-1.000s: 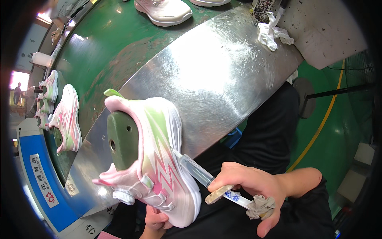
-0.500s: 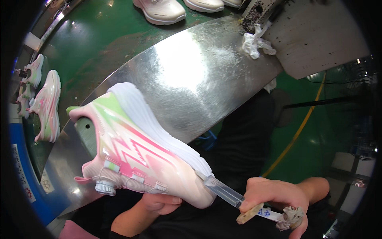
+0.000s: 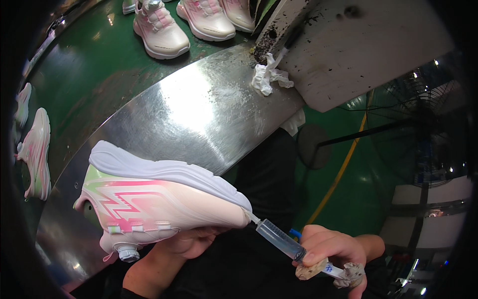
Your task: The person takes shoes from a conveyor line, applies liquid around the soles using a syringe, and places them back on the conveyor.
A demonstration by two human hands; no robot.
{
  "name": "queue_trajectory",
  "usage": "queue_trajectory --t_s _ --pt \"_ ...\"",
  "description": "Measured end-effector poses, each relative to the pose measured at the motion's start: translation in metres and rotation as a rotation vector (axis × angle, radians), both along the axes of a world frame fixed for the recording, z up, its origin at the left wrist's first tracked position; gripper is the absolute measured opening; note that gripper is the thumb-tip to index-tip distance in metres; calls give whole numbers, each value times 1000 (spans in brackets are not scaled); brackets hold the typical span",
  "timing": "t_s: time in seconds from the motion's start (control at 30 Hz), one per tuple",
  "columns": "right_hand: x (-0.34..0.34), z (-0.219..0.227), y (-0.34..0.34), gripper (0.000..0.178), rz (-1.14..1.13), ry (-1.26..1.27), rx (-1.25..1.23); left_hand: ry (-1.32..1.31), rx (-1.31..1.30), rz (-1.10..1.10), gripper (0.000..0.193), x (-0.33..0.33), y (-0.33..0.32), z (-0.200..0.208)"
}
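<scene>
A pink, cream and green sneaker (image 3: 164,194) with a thick white sole lies tilted on its side, sole facing up and away. My left hand (image 3: 191,241) grips it from beneath near the forefoot; part of the fingers is hidden behind the upper. My right hand (image 3: 333,249) is closed round a clear syringe (image 3: 279,240) holding some liquid. The syringe tip touches the shoe's toe, where the sole meets the upper. Wrapped, dirty padding covers the barrel flange and the plunger's end. A dial knob (image 3: 128,252) shows at the shoe's lacing side.
Below the shoe is a shiny metal worktop (image 3: 199,114). Crumpled white tissue (image 3: 270,77) lies at its far end, beside a stained panel (image 3: 368,45). More sneakers (image 3: 159,32) stand on the green surface beyond, others (image 3: 37,154) at the left. A fan (image 3: 423,117) stands at right.
The shoe has rolled so that more of its sole side faces up, and its toe has shifted left. The syringe tip has followed along the toe edge. The whole view has swung slightly right.
</scene>
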State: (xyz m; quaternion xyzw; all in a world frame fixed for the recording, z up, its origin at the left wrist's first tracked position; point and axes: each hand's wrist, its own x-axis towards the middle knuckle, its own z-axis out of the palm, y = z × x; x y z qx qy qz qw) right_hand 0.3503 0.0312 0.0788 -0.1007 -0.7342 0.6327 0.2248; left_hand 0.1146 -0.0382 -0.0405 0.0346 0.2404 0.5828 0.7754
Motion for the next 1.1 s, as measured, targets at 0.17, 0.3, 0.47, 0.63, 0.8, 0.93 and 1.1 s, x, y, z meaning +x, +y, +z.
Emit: queue_trajectory --t_s 0.17,0.3,0.47,0.63,0.8,0.93,1.1 --pt "0 -3 -3 95 -26 24 77 -44 107 3 66 0 3 -6" --pt "-2 -6 -5 94 -49 30 131 -157 153 20 78 0 7 -18" --pt "-8 -10 -10 89 -90 9 272 -275 95 83 75 2 13 -12" --pt "-18 -12 -14 77 -95 -13 418 -244 107 88 73 4 15 -9" --pt "-25 -20 -17 66 -87 -91 610 -273 98 76 53 6 10 -15" --pt "-32 -15 -16 63 -59 -171 748 -283 111 70 48 3 7 -6" --pt "-36 -27 -22 61 -121 -180 837 -292 90 53 46 0 9 0"
